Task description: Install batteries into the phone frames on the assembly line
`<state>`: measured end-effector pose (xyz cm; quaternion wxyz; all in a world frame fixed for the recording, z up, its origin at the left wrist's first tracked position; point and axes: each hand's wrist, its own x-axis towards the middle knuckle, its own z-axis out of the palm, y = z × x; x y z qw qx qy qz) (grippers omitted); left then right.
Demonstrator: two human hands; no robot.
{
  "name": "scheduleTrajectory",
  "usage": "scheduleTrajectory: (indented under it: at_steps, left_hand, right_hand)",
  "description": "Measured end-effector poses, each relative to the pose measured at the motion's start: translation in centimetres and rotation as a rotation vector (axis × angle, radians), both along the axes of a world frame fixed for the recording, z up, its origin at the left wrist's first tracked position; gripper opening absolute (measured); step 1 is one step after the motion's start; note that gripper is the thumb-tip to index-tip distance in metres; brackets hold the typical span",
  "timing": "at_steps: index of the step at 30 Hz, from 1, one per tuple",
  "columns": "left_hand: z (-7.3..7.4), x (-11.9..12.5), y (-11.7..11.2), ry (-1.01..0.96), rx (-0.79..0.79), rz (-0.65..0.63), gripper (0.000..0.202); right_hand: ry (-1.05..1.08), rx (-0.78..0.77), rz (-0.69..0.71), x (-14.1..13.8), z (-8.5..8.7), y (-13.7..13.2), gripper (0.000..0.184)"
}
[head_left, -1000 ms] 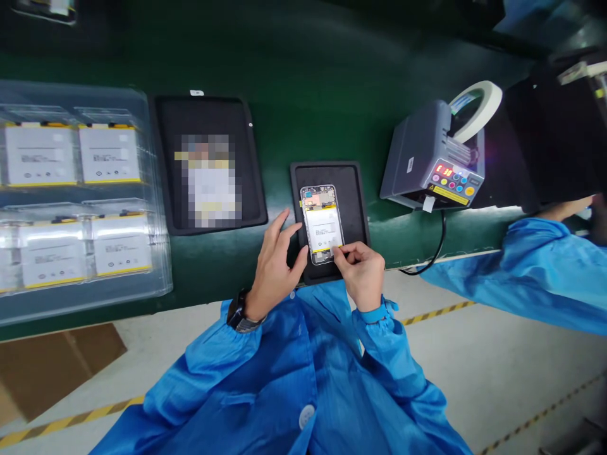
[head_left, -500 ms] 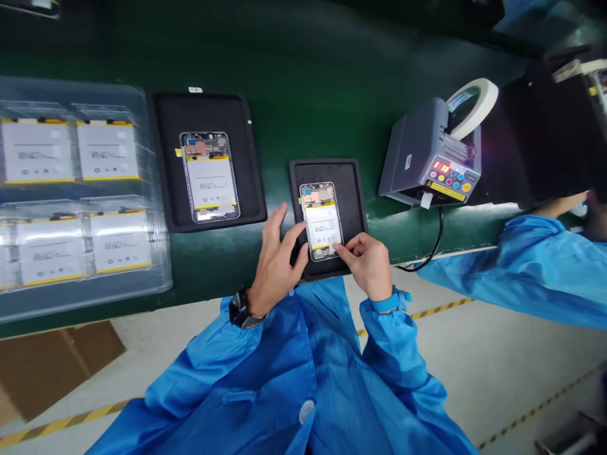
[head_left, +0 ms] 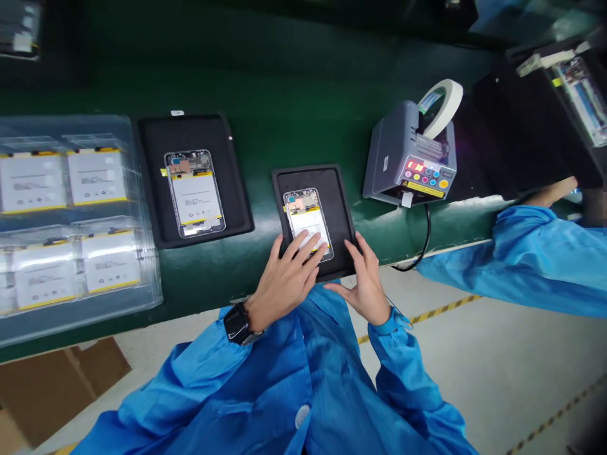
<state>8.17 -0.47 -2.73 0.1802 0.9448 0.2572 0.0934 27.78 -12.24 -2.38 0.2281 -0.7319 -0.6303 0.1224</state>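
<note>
An opened phone (head_left: 306, 218) with a white battery lies in a small black tray (head_left: 339, 196) on the green bench. My left hand (head_left: 284, 278) lies flat with its fingers spread over the phone's lower half. My right hand (head_left: 365, 281) is open and rests its fingers against the tray's near right edge. A second opened phone (head_left: 193, 193) lies in a larger black tray (head_left: 147, 183) to the left.
A clear blister tray (head_left: 142, 265) of white batteries sits at the far left. A grey tape dispenser (head_left: 393, 161) with a tape roll stands to the right, its cable hanging over the bench edge. Another person's blue sleeve (head_left: 535, 259) reaches in at the right.
My right hand left the phone's lower corner, where it was pinching, and opened onto the tray's edge. My left hand slid from the tray's left side onto the phone. The view shifted left.
</note>
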Motion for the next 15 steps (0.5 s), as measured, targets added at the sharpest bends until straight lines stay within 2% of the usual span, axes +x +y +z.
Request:
scheduleTrajectory:
  at_steps: [4, 7, 9, 12, 15]
  left_hand:
    - [0.3, 0.6, 0.9, 0.043, 0.039, -0.022, 0.053]
    - [0.4, 1.5, 3.4, 0.052, 0.064, 0.015, 0.056]
    - [0.7, 1.7, 5.6, 0.013, 0.085, 0.086, 0.058]
    - [1.5, 0.8, 8.1, -0.128, 0.110, 0.239, 0.060]
    - [1.6, -1.5, 8.3, -0.287, 0.105, 0.325, 0.055]
  right_hand:
    - [-0.084, 0.074, -0.044, -0.8, -1.8, 0.2, 0.079]
    - [-0.134, 0.112, -0.089, -1.2, -2.5, 3.1, 0.071]
    - [-0.147, 0.083, -0.111, -1.3, -2.5, 6.9, 0.070]
    - [-0.127, -0.004, -0.103, -1.4, -1.5, 14.7, 0.076]
    - [-0.067, -0.040, -0.134, -1.8, -0.1, 23.6, 0.082]
